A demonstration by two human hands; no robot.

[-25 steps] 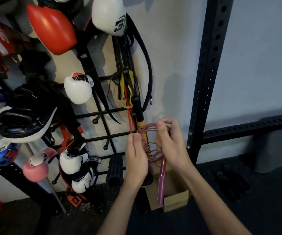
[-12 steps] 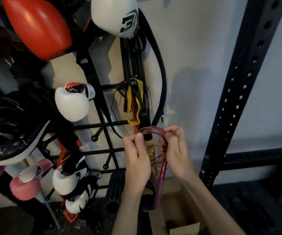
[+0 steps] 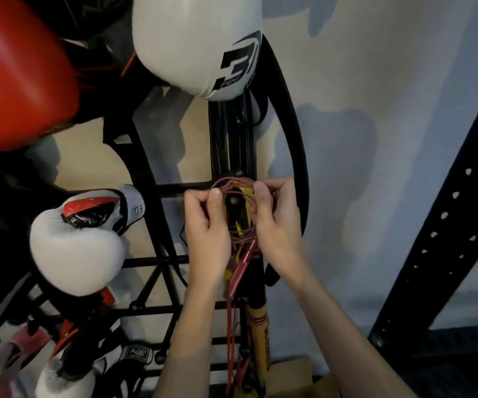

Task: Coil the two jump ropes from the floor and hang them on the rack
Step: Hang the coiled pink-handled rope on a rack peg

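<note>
A coiled pink jump rope [image 3: 233, 183] is held up against the black rack [image 3: 146, 156], its loop spread around the round tip of a peg [image 3: 233, 201]. My left hand [image 3: 206, 234] pinches the coil's left side and my right hand [image 3: 275, 225] grips its right side. The rope's pink handle [image 3: 239, 272] dangles between my wrists. Behind it a second rope with a yellow and black handle [image 3: 258, 326] and yellow cord [image 3: 248, 193] hangs from the same peg.
White boxing gloves [image 3: 200, 44] [image 3: 77, 242] and a red glove [image 3: 16, 73] hang on the rack to the left and above. A black strap [image 3: 292, 145] curves down the wall. A black perforated upright [image 3: 447, 225] stands at right. A cardboard box [image 3: 298, 377] sits below.
Both hands rose with the pink coil from below the peg to the peg's level, and the loop now sits around the peg tip. The view moved closer to the rack.
</note>
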